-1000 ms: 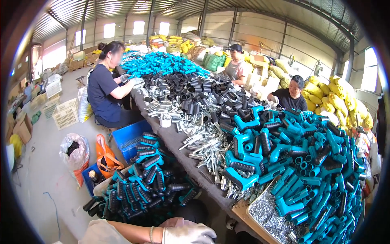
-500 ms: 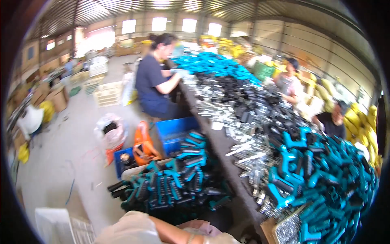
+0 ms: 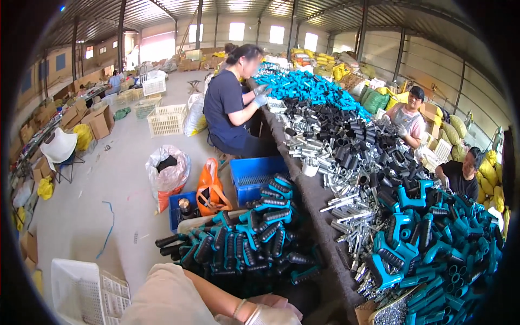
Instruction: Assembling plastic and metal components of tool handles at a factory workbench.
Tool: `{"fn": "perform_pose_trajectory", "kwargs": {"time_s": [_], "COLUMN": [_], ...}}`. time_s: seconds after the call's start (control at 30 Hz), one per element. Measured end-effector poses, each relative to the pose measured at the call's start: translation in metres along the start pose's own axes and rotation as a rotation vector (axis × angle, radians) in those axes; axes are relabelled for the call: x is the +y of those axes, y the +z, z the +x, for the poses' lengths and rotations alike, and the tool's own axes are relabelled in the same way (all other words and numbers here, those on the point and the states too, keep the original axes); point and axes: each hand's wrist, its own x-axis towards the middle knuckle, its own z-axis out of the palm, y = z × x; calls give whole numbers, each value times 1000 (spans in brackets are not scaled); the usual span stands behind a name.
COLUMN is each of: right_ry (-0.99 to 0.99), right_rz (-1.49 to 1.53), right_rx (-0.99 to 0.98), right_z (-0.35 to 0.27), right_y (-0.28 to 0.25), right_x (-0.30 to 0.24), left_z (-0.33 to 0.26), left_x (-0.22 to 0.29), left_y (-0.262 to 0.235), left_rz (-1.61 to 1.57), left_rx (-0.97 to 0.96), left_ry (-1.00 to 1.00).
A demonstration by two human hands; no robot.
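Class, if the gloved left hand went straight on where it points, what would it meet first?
The left hand points rightward, so probably the edge of the long table; but the picture's lower rim cuts the hand off and depth is unclear, so it might pass underneath.

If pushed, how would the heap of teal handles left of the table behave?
The heap of handles would probably shift and spill, being stacked loosely. They look stiff, as those jutting out don't sag; the ridged black grips probably resist slipping.

View farther left than before — 1 white crate (image 3: 76, 290) now fuller in sight, lower left
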Motion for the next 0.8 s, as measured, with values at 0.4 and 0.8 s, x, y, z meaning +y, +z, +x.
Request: {"fn": "perform_pose_trajectory", "kwargs": {"time_s": [0.4, 0.8], "right_ry": [694, 468], "right_rz": [203, -254], "right_rx": [228, -288], "right_z": [73, 174], "right_y": [9, 43], "right_x": [169, 330], "left_z": [1, -1], "left_x": [-86, -110], "left_y": [106, 144], "left_rz": [100, 83], "left_rx": [-380, -361], "left_ry": [-179, -431]}}
